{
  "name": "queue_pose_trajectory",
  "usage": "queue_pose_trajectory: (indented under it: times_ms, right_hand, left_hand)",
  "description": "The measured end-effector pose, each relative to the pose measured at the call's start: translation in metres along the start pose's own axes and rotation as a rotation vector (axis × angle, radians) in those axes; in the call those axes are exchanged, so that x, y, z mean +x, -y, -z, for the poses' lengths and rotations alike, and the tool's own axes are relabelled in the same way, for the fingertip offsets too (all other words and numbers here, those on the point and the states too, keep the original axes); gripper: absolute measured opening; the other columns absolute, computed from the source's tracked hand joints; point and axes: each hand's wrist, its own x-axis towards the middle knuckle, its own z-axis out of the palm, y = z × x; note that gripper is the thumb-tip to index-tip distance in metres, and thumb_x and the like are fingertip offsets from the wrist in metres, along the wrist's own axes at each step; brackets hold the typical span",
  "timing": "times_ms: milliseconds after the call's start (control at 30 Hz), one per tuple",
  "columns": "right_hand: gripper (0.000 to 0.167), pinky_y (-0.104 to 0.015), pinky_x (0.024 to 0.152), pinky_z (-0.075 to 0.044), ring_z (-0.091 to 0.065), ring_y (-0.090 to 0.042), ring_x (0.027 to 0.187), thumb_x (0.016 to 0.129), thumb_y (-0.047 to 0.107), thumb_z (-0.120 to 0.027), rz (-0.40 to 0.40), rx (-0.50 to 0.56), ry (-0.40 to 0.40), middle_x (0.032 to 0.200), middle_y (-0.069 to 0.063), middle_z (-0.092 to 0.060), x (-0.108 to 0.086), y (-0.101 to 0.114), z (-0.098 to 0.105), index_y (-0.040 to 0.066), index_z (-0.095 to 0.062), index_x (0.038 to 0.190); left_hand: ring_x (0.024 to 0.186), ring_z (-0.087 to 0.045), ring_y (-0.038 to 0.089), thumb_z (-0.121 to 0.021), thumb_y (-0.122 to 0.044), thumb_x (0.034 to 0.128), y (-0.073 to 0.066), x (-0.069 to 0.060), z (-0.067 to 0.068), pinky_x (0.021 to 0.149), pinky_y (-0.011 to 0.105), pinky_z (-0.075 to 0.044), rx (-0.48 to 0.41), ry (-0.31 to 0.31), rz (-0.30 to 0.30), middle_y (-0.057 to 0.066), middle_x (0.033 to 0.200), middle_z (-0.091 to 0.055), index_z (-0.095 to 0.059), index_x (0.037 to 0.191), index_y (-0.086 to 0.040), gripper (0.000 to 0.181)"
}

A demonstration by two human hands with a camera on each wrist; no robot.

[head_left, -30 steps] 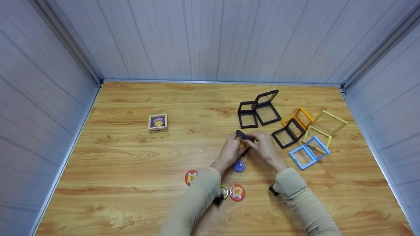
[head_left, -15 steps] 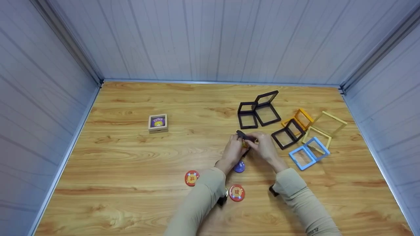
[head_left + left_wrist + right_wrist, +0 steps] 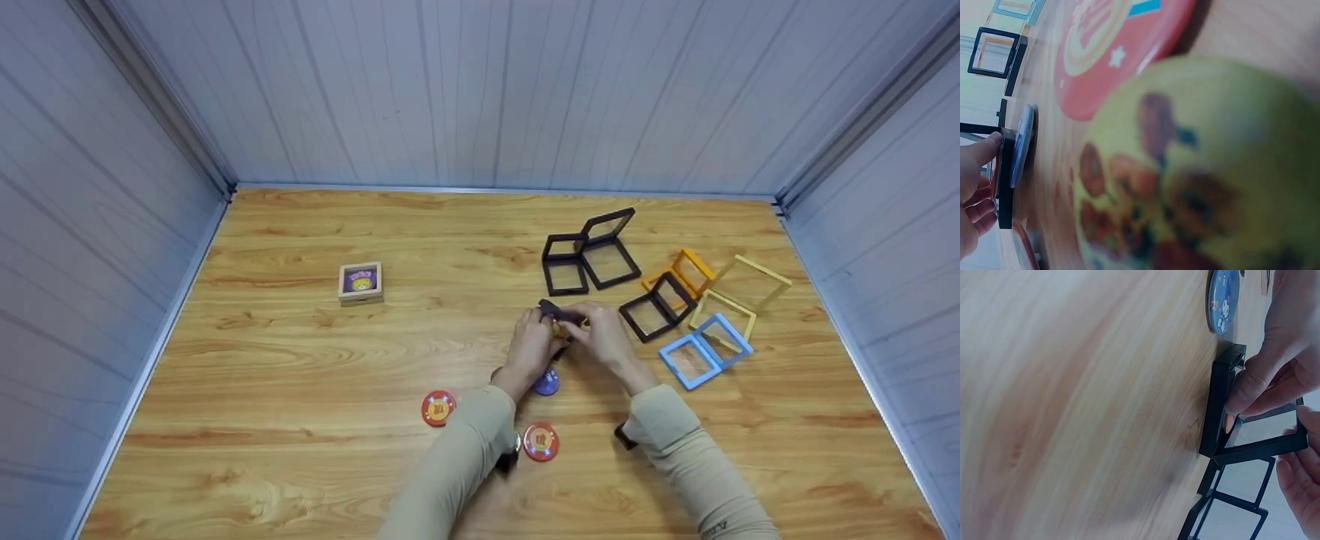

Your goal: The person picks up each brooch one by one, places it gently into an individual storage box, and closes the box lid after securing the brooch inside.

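Both hands hold a black hinged display frame (image 3: 556,310), partly unfolded with one half raised. In the head view my left hand (image 3: 531,346) grips it from the left. The right wrist view shows that hand's thumb (image 3: 1245,391) pressing inside the lower half, by an orange edge (image 3: 1230,423) of a small round piece. My right hand (image 3: 604,337) pinches the raised half from the right. A blue-purple round badge (image 3: 547,382) lies just below the frame. Fingers hide most of the round piece.
Several opened frames stand at right: black (image 3: 566,274), orange (image 3: 694,268), yellow (image 3: 750,283) and blue (image 3: 705,351). A wooden box (image 3: 361,283) with a purple picture is at left. Red badges (image 3: 439,408) and a yellow flower-print badge (image 3: 1145,180) lie near my left forearm.
My left hand and forearm have shifted slightly right, uncovering more of the left red badge and covering more of the flower-print one. The right hand stays almost still; the frame remains held.
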Motion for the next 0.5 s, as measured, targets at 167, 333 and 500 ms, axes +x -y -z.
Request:
queue_pose_trajectory:
  times_ms: [167, 333, 500]
  right_hand:
    - [0.016, -0.037, 0.064, -0.048, -0.059, -0.024, 0.073, 0.075, 0.005, -0.068, -0.001, 0.0, 0.002, 0.086, -0.014, -0.065, 0.0, 0.0, 0.0, -0.001, -0.067, 0.09]
    - [0.017, -0.037, 0.065, -0.047, -0.059, -0.024, 0.074, 0.076, 0.007, -0.068, -0.009, 0.005, 0.017, 0.086, -0.013, -0.065, -0.001, 0.001, 0.002, -0.001, -0.067, 0.091]
    - [0.018, -0.037, 0.066, -0.047, -0.059, -0.024, 0.076, 0.076, 0.009, -0.068, -0.011, 0.012, 0.02, 0.087, -0.013, -0.065, -0.002, 0.0, 0.004, -0.001, -0.067, 0.092]
  left_hand:
    - [0.099, -0.05, 0.024, -0.068, -0.039, 0.074, 0.004, -0.002, 0.005, 0.089, 0.032, -0.037, -0.015, 0.019, -0.004, 0.012, 0.105, -0.055, -0.059, 0.105, 0.0, 0.05]
    - [0.097, -0.049, 0.023, -0.07, -0.04, 0.0713, 0.009, -0.005, 0.011, 0.085, 0.034, -0.039, -0.053, 0.025, -0.002, 0.01, 0.103, -0.054, -0.057, 0.106, -0.002, 0.053]
    - [0.096, -0.049, 0.024, -0.071, -0.043, 0.0678, 0.016, -0.007, 0.016, 0.083, 0.034, -0.039, -0.05, 0.055, 0.006, 0.01, 0.104, -0.055, -0.055, 0.112, 0.0, 0.064]
